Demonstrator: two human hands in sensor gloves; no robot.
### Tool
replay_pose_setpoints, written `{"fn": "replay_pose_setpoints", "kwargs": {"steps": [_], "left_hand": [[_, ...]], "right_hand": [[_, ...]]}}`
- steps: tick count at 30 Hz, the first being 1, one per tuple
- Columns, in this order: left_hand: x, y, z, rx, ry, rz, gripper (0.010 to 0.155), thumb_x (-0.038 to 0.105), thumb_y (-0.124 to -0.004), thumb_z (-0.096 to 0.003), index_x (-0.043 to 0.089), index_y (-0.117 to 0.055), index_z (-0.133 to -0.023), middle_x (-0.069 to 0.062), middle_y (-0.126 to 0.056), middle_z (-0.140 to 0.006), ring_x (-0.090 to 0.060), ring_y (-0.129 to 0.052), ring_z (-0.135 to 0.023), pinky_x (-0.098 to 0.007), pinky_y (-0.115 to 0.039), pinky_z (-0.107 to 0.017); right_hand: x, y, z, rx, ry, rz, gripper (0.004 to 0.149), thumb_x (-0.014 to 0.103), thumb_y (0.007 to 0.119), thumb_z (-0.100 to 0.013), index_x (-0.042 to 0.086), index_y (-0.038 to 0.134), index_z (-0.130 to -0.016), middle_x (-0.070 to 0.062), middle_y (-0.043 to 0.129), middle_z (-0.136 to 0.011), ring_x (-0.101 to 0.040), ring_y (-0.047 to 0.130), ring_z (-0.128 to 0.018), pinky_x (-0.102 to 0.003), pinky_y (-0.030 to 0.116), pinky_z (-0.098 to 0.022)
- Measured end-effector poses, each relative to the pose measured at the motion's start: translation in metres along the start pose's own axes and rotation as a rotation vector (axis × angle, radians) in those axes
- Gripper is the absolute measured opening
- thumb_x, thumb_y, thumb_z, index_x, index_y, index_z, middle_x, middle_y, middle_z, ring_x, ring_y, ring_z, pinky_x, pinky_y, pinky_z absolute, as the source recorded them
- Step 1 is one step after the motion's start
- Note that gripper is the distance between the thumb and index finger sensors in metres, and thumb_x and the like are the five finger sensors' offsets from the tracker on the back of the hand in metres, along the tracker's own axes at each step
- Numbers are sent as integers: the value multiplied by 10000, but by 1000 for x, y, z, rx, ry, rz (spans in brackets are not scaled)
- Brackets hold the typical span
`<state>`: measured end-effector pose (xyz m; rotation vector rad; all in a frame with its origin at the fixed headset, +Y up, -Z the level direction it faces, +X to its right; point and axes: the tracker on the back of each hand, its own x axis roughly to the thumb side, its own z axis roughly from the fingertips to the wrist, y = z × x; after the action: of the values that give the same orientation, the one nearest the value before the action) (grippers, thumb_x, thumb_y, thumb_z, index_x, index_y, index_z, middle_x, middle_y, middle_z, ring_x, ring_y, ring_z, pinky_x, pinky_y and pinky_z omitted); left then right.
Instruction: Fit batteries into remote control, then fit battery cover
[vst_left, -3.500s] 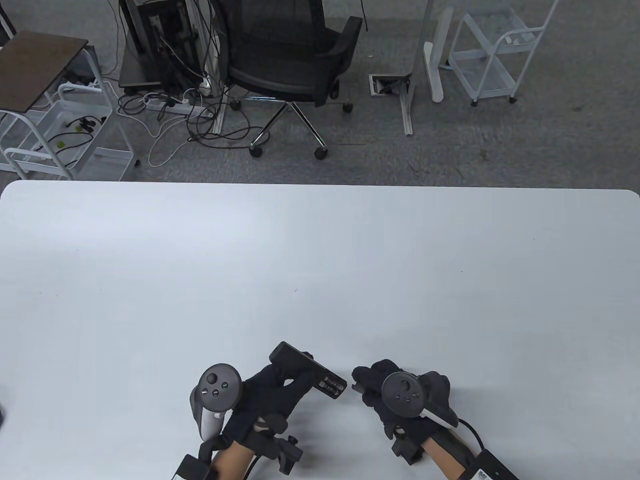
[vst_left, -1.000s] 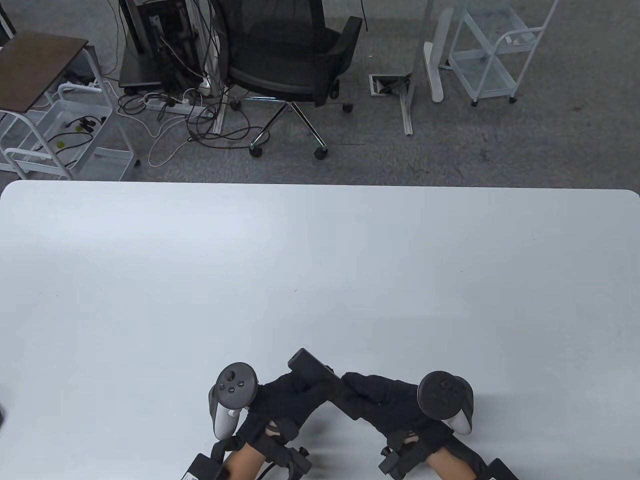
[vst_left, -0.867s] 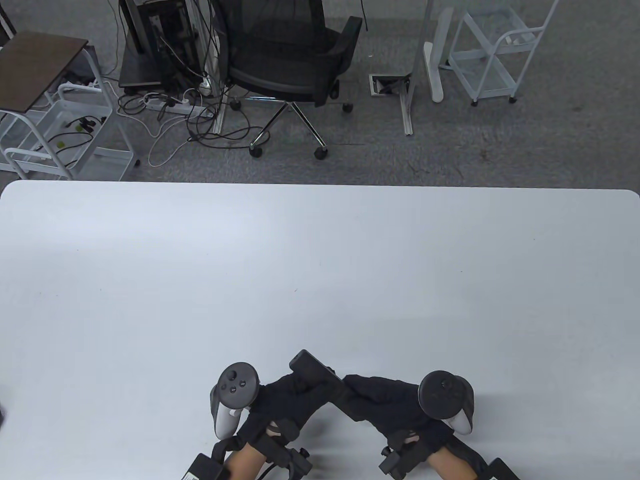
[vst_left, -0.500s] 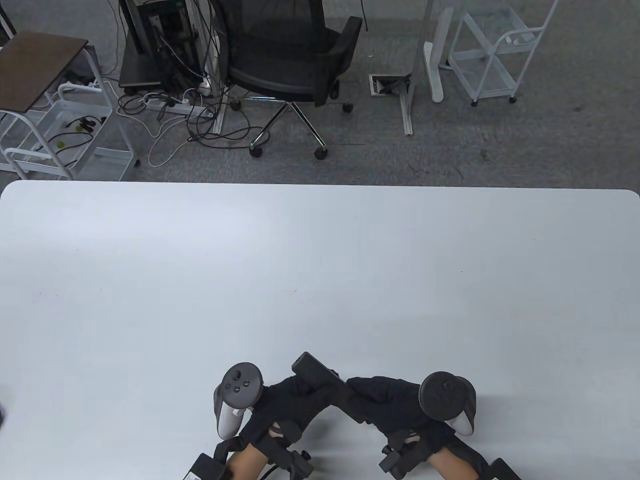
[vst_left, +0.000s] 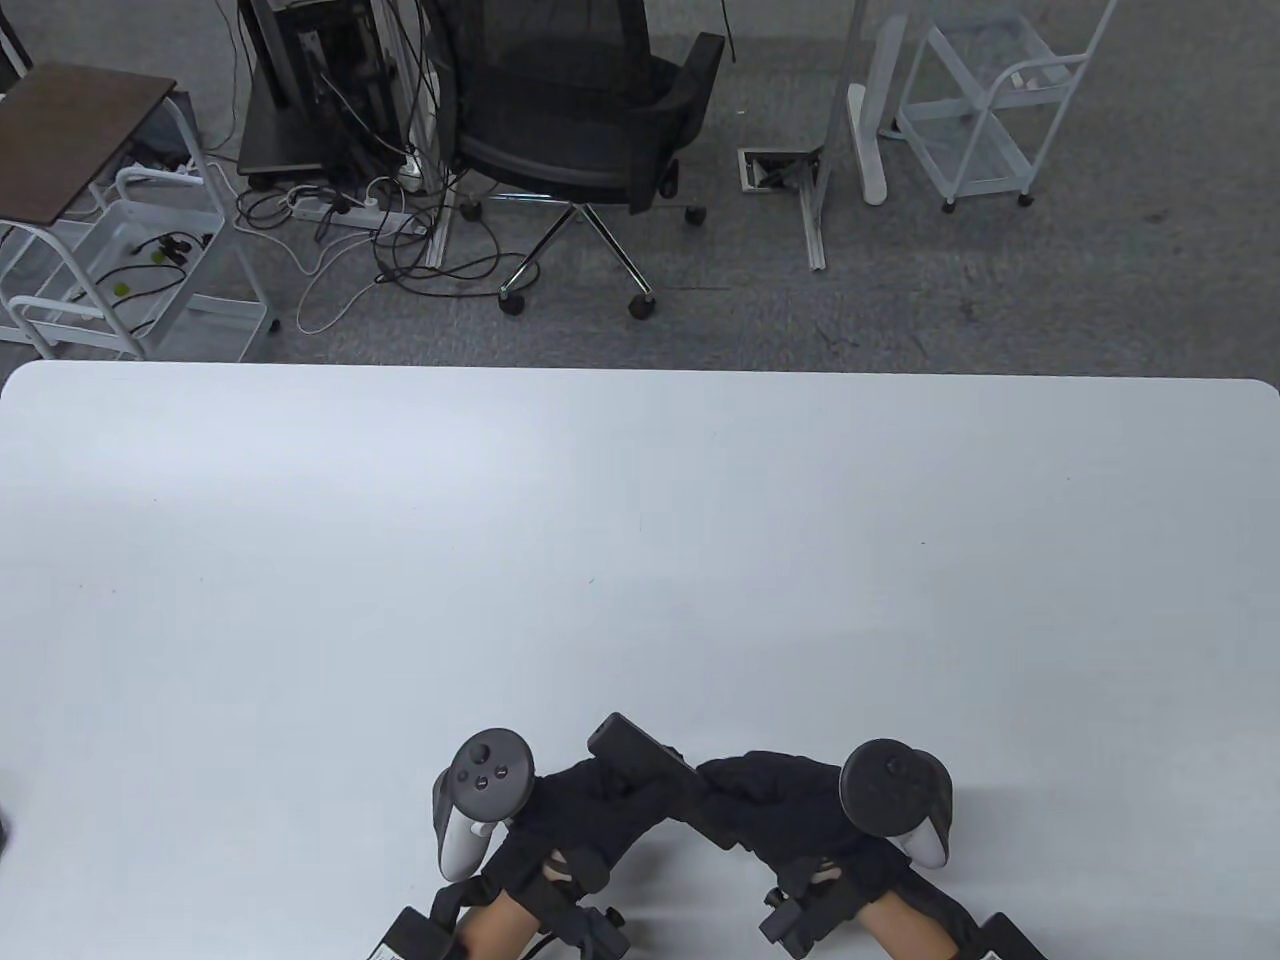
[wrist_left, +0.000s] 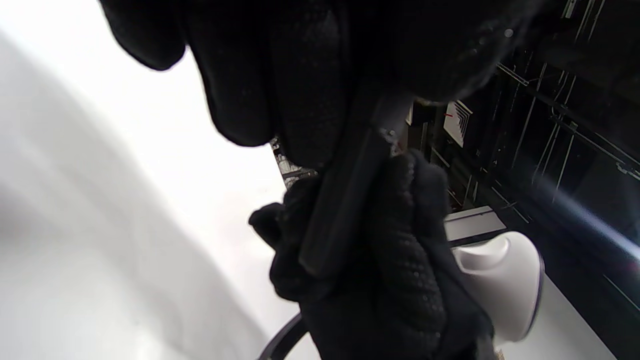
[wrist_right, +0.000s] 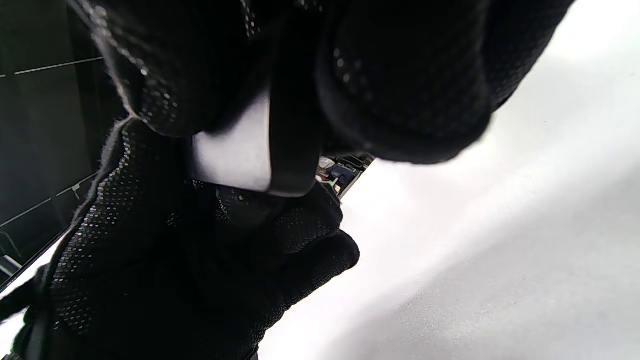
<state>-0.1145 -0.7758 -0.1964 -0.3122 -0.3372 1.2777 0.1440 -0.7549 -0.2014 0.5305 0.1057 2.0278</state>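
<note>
The black remote control (vst_left: 638, 748) is held just above the white table (vst_left: 640, 520) near its front edge. My left hand (vst_left: 600, 800) grips its middle from the left. My right hand (vst_left: 745, 790) grips its right end, where the battery bay is, and covers it. In the left wrist view the remote's edge (wrist_left: 345, 200) runs between my left fingers (wrist_left: 280, 75) and the right glove (wrist_left: 405, 260). In the right wrist view my right fingers (wrist_right: 400, 75) clamp the remote's end (wrist_right: 295, 125). The batteries and the battery cover are hidden under the gloves.
Past the table's far edge stand a black office chair (vst_left: 590, 110), white wire carts (vst_left: 985, 120) and loose cables on the floor. The white tracker (wrist_left: 500, 285) of my right hand shows in the left wrist view.
3.5 s ago the battery bay lay open with batteries showing and my right hand was apart. It now grips that end. In the last second both hands drifted slightly toward the front edge.
</note>
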Motion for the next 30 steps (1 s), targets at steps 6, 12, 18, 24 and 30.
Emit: {"fn": "replay_pose_setpoints", "kwargs": {"steps": [6, 12, 18, 24, 30], "left_hand": [[2, -3, 0, -22, 2, -18, 538, 559, -834, -455, 260, -810, -901, 42, -1052, -763, -240, -980, -830, -570, -683, -779], [2, -1, 0, -23, 27, -41, 559, 567, -799, -471, 279, -775, -949, 26, -1014, -834, -274, -935, -877, -569, -667, -783], [-9, 0, -4, -69, 104, 58, 719, 625, -778, -469, 261, -619, -1069, -13, -904, -976, -321, -842, -960, -584, -619, -798], [-10, -1, -3, -100, 134, 79, 832, 687, -770, -450, 230, -534, -1104, -15, -859, -1011, -327, -826, -973, -589, -612, -800], [-13, -1, -2, -105, 148, 171, 855, 705, -761, -460, 217, -496, -1109, -16, -846, -1019, -307, -824, -981, -573, -619, -804]], "right_hand": [[0, -1, 0, -8, 6, -4, 487, 419, 915, -348, 84, 964, -697, -150, 1015, -494, -227, 987, -216, -550, 793, -491], [1, 1, 1, -52, -5, 80, 498, 423, 910, -351, 104, 947, -731, -136, 1019, -571, -240, 1022, -308, -573, 776, -524], [10, -2, 8, -199, -73, 254, 499, 417, 935, -353, 118, 936, -751, -124, 1016, -610, -237, 1032, -353, -575, 771, -536], [24, 5, 15, -296, -219, 543, 512, 402, 963, -348, 145, 910, -787, -118, 989, -709, -252, 1032, -453, -590, 748, -562], [36, 24, 18, -303, -394, 823, 518, 372, 1001, -326, 146, 903, -781, -111, 975, -727, -248, 1025, -500, -601, 736, -571]]}}
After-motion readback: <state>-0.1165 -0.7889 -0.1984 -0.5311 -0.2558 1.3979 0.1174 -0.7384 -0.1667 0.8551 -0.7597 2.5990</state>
